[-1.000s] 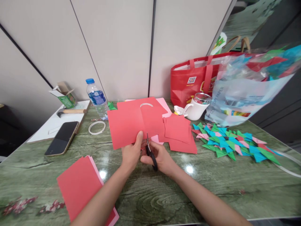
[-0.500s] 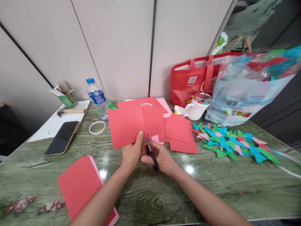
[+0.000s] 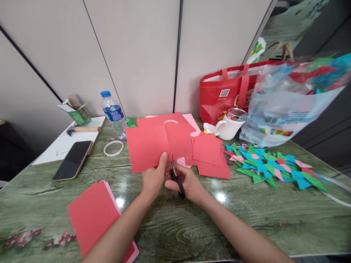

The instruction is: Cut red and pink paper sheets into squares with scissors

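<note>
My left hand (image 3: 154, 175) pinches the lower edge of a creased red sheet of paper (image 3: 147, 148), thumb on top. In my right hand (image 3: 189, 180) is a pair of scissors (image 3: 178, 181) with black handles; its blades point away from me and lie at the paper's lower edge, close by the crease. The blades look nearly closed. Behind the held sheet lie more red sheets (image 3: 153, 119) and some pink paper. Just to the right is a loose pile of red paper squares (image 3: 208, 149). Parts of my fingers are hidden under the paper.
Left stand a water bottle (image 3: 113, 115), a tape ring (image 3: 113, 148), a phone (image 3: 73, 160) and a small hammer (image 3: 84, 129). A red paper stack (image 3: 94, 215) lies near my left forearm. Right are folded paper pieces (image 3: 270, 166), a white mug (image 3: 230, 126) and a red bag (image 3: 211, 96).
Almost nothing differs. Both hands, the red sheet and the scissors stay in nearly the same place.
</note>
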Tool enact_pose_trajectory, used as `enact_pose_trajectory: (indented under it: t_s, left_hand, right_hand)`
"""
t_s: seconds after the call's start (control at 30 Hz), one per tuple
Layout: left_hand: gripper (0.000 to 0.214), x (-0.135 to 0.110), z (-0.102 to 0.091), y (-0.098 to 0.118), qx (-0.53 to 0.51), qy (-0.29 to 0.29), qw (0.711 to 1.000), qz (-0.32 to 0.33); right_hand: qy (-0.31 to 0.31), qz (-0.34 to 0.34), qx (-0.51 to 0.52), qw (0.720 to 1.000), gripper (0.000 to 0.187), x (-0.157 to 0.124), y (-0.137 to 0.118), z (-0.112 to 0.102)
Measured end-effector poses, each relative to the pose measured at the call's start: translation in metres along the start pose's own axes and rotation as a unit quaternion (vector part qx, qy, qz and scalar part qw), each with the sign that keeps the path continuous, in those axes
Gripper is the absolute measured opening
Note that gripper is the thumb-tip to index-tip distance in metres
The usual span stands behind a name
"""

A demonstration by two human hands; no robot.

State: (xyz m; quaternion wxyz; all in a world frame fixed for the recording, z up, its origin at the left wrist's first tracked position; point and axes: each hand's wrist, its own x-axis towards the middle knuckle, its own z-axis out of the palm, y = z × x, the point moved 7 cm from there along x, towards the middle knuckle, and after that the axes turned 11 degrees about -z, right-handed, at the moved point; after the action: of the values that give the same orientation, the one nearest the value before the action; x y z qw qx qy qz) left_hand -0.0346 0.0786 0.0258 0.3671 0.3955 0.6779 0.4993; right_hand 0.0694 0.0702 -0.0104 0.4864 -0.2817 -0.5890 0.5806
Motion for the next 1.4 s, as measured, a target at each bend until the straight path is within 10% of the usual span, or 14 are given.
enact_pose_trajectory:
  t_s: [1.4]
  left_hand:
    - [0.026,0.0009,-0.0018,-0.0009,0.020,0.018,0.999,0.025]
  right_hand:
    - [0.036,-0.017,-0.005,0.999,0.036,0.0000,-0.0018,-0.0003]
